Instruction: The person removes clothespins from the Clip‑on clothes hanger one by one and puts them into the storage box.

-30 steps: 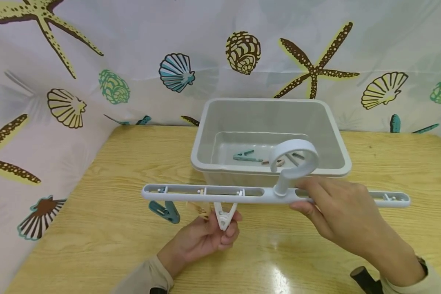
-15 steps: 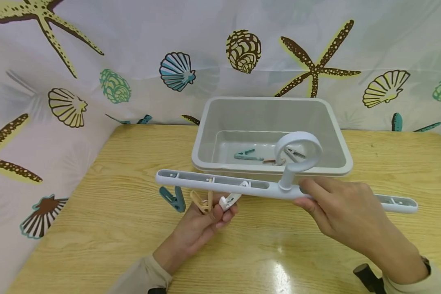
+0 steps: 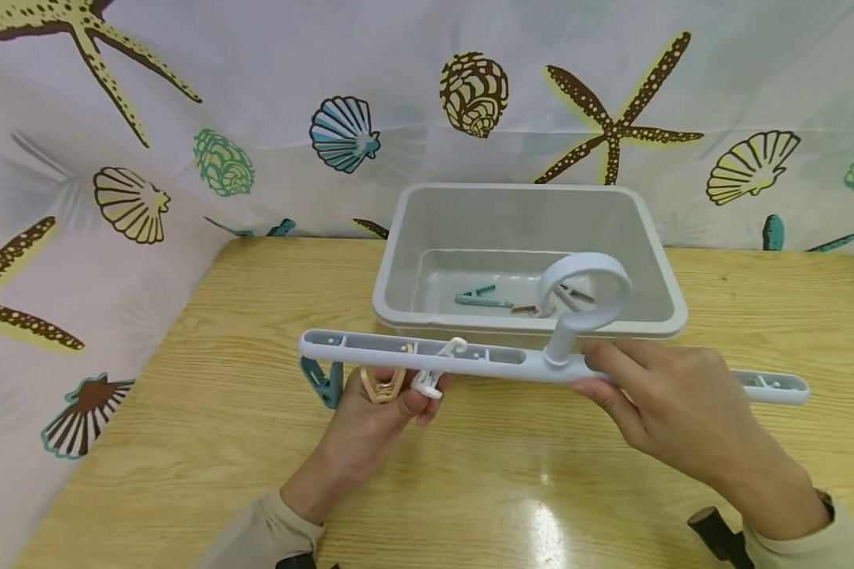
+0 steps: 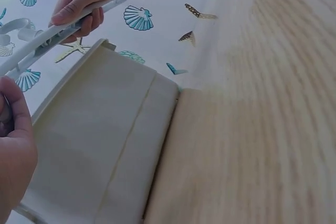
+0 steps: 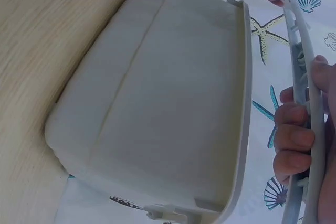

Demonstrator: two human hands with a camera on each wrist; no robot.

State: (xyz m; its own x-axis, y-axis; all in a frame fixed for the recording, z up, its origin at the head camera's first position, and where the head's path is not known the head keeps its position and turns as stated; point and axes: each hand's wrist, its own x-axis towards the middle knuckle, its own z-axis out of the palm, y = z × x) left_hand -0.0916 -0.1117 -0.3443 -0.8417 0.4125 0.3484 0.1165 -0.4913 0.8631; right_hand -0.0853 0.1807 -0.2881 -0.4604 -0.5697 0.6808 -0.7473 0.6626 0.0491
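My right hand (image 3: 672, 407) grips the bar of a pale blue clip hanger (image 3: 498, 362), just right of its round hook (image 3: 589, 284), above the table. Below the bar, left of the hook, my left hand (image 3: 363, 431) pinches a white clothespin (image 3: 428, 382). The clothespin is tilted, and its curled end shows across the bar's slot, left of a small peg. Beside it a beige clothespin (image 3: 382, 386) hangs from the bar, close against the left hand. Further left hangs a teal clothespin (image 3: 323, 385). In the left wrist view the left fingers hide the clothespin.
Behind the hanger a grey plastic bin (image 3: 530, 325) stands on the wooden table (image 3: 277, 292). Inside it lie a teal clothespin (image 3: 480, 299), a brownish one (image 3: 523, 309) and a grey one (image 3: 576, 296). A shell-patterned cloth (image 3: 256, 87) hangs behind.
The hanger's left end has risen. The white clothespin has gone from hanging upright to tilted, and its curled end has shifted left off the peg, with the left hand moving left too.
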